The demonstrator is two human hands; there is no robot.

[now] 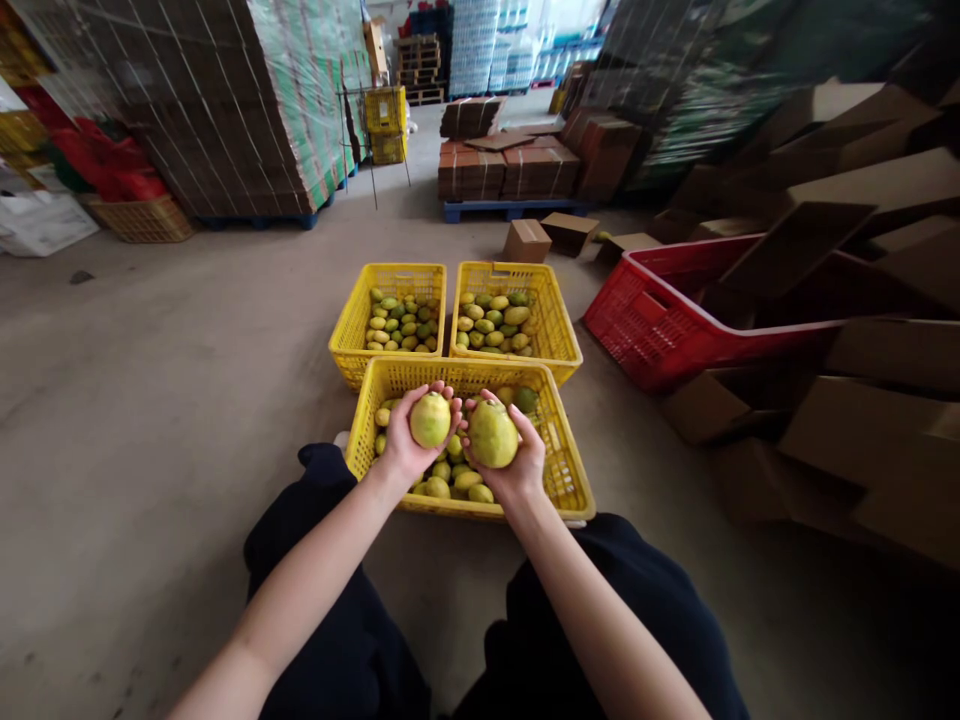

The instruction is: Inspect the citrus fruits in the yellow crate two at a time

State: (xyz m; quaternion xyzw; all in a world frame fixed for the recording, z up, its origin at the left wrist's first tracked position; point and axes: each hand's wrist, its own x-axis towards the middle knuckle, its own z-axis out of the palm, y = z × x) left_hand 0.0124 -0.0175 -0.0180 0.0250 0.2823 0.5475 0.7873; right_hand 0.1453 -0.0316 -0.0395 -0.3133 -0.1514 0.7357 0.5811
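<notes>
Your two forearms (300, 590) reach over the near yellow crate (574, 465), each hand cupping one fruit. Your left hand (409, 445) holds the smaller fruit (430, 420); your right hand (525, 460) holds the larger fruit (493, 436), its long axis running roughly near to far. Both sit side by side, apart, above the loose fruit (437, 488) in that crate. Beyond lie the far left crate (346, 325) and far right crate (559, 320), each nearer the hand on its side. Count two held fruits, three yellow crates and one red crate (637, 320) at right; the crated fruit overlaps too much to count.
</notes>
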